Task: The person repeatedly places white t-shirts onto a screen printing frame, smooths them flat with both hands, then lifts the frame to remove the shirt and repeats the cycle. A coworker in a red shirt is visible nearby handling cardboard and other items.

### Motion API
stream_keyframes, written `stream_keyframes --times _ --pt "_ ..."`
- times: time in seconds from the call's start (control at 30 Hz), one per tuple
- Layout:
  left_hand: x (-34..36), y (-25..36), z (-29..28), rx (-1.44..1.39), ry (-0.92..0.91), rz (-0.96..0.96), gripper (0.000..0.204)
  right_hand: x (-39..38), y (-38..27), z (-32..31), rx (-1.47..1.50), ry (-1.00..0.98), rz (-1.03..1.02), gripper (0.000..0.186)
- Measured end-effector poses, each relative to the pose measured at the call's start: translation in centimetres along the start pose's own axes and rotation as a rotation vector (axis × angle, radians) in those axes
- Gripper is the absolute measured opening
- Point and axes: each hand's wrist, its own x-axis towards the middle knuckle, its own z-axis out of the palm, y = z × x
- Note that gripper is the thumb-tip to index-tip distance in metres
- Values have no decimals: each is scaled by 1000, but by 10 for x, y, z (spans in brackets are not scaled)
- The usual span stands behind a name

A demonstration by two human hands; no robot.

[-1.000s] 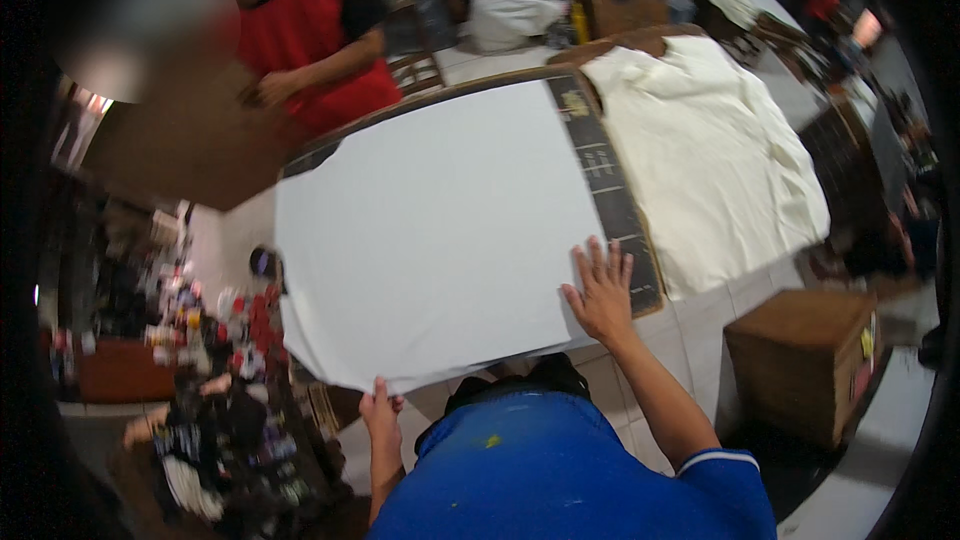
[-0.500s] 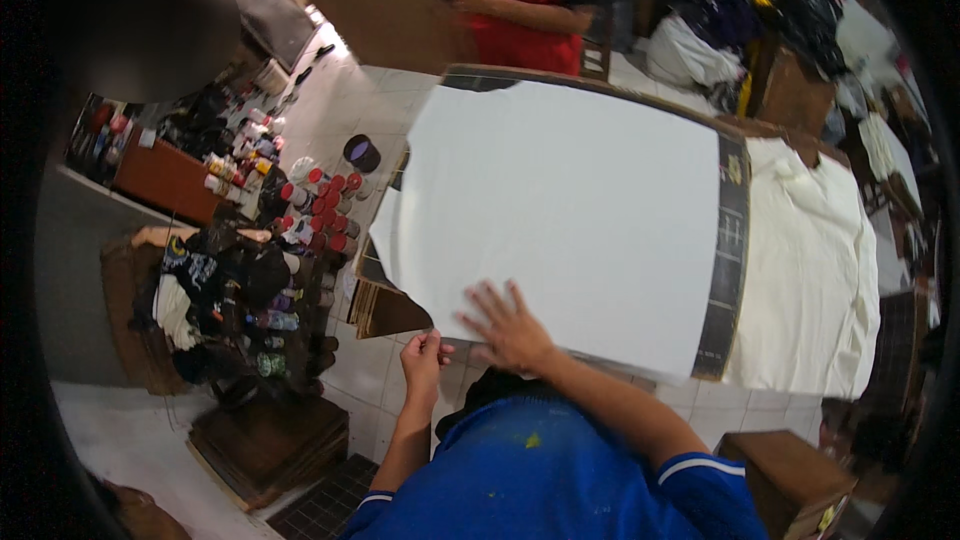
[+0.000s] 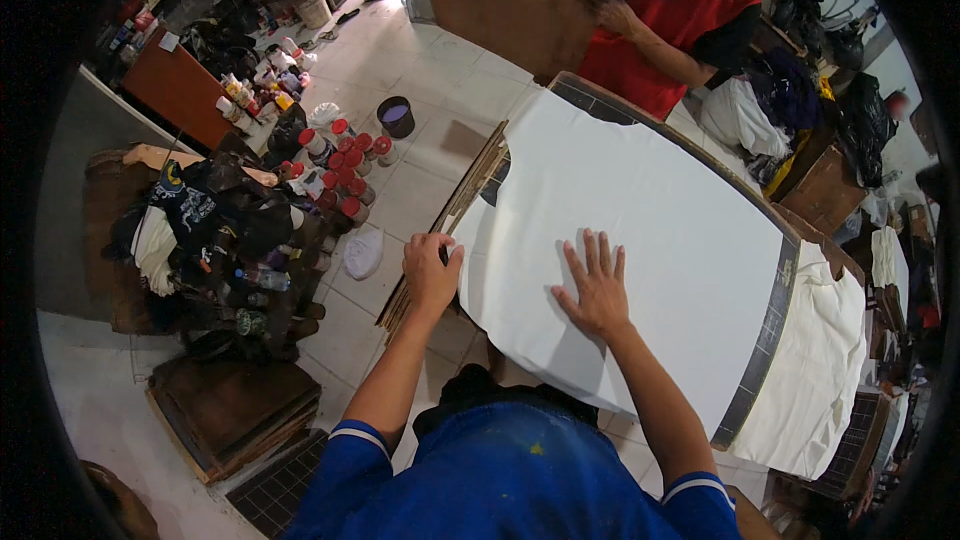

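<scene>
A large white cloth panel (image 3: pixel 640 200) with curved cut-outs along its edges lies over a dark board (image 3: pixel 765 340) marked with pale lines. My right hand (image 3: pixel 598 295) rests flat on it, fingers spread, near the middle of its near half. At the panel's left edge, my left hand (image 3: pixel 432 275) is closed, thumb and bent fingers at the cloth's margin; the fingertips are partly hidden. Beneath the panel, edges of several stacked boards (image 3: pixel 470 175) show on the left. Off the board's right side lies a cream cloth piece (image 3: pixel 805 370), somewhat wrinkled.
Across the board stands a person in a red top (image 3: pixel 655 35). Left on the tiled floor are red-lidded jars (image 3: pixel 350 165), a dark bucket (image 3: pixel 396 117), a white bag (image 3: pixel 363 253) and a cluttered pile of clothes (image 3: pixel 190 210). Brown boards (image 3: pixel 235 405) are stacked at lower left.
My left hand has moved up along the cloth's left edge from its near corner. The right hand has slid farther onto the cloth and flattened. The view has turned, shifting the board rightward.
</scene>
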Motion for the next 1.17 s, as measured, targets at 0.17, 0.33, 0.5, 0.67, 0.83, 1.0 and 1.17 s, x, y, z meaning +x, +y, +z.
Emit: stream_keyframes --times 0.17,0.33,0.5,0.67,0.83,1.0,1.17 --pt "8 -6 -6 -158 -14 11 16 21 -34 8 18 -56 -152 80" --pt "5 -3 -26 -660 59 -205 20 79 -35 16 41 15 -109 78" --pt "11 3 -27 -928 17 -211 13 103 -48 21 4 -19 -197 77" --pt "19 -7 -36 -712 -68 -126 16 109 -71 21 9 -17 -258 75" --pt "13 -17 -55 -557 -171 -124 27 111 -85 21 72 -32 -406 74" --pt "-2 -31 -63 -501 -190 -214 22 100 -102 28 74 -85 -425 75" --pt "-5 -72 -44 -274 -16 -227 23 67 -134 42 62 -168 -580 85"
